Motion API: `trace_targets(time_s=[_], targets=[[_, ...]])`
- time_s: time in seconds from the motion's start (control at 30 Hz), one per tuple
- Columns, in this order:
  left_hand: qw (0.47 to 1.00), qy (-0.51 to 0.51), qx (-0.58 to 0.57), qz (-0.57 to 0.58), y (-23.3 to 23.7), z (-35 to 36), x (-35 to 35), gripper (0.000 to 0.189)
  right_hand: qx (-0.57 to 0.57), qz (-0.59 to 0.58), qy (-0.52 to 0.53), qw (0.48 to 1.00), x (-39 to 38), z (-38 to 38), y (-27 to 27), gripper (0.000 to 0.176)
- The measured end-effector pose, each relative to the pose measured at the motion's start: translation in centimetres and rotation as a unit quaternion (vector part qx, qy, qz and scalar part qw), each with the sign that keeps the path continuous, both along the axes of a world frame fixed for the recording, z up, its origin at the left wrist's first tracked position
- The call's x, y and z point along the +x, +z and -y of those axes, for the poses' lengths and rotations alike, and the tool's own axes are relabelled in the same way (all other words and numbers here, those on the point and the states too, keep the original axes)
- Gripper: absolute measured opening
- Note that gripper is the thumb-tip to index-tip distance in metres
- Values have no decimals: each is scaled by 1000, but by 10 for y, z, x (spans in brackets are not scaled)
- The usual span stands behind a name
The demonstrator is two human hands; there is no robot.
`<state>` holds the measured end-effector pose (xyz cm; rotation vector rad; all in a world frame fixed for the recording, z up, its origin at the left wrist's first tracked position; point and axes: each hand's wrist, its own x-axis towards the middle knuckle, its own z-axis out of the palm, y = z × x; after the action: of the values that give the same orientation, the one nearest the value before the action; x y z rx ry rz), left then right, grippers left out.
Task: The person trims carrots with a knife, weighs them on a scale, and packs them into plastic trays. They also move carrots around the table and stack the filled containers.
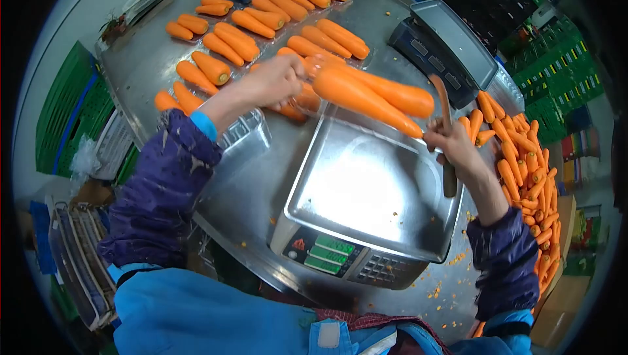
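Note:
Two large carrots (pixel 373 93) lie side by side in a clear plastic tray (pixel 347 114), held above the scale's metal pan (pixel 360 185). My left hand (pixel 281 84) is closed at the tray's far-left end, its fingertips partly hidden by carrots. At the other end, my right hand (pixel 453 146) grips what looks like a knife (pixel 442 97), whose two ends stick out above and below the fist. Its fingertips are by the tray's near corner. Below, the digital scale (pixel 327 250) shows lit green displays.
Rows of carrots in clear trays (pixel 235 42) cover the steel table's far left. An empty clear tray (pixel 248 133) lies under my left forearm. A second scale (pixel 438 48) stands at the back right. Loose carrots (pixel 530 172) are heaped on the right; orange scraps (pixel 451 276) dot the table.

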<state>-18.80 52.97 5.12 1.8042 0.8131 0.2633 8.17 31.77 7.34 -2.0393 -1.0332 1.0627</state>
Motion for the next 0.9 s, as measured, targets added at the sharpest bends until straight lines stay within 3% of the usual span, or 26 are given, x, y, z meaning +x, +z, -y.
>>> trace_targets(time_s=[0.23,0.33,0.47,0.53,0.57,0.7,0.73,0.77,0.83,0.9], targets=[[977,63,175,-103,-45,-126,24,20,18,32,24,999,22,-144,-46,14],[935,128,282,-173,-69,-156,36,22,20,59,9,998,28,-188,-83,18],[921,156,298,-194,-99,-174,42,22,31,75,1,997,31,-219,-120,20],[946,177,194,-190,-107,-172,38,19,1,81,-2,997,34,-224,-133,22],[946,171,198,-191,-106,-171,34,19,2,78,-9,997,34,-222,-128,22],[937,80,327,-94,-71,-140,3,19,5,76,8,997,38,-194,-86,27],[964,90,248,-28,-34,-97,-1,19,22,92,17,995,39,-177,-76,28],[946,39,320,-30,-34,-96,-20,18,53,73,25,996,40,-160,-70,28],[971,49,229,-45,6,-37,-41,19,116,17,32,993,43,-121,-53,26],[942,-2,279,-188,27,6,-73,19,168,-63,17,984,30,-67,-29,23]])
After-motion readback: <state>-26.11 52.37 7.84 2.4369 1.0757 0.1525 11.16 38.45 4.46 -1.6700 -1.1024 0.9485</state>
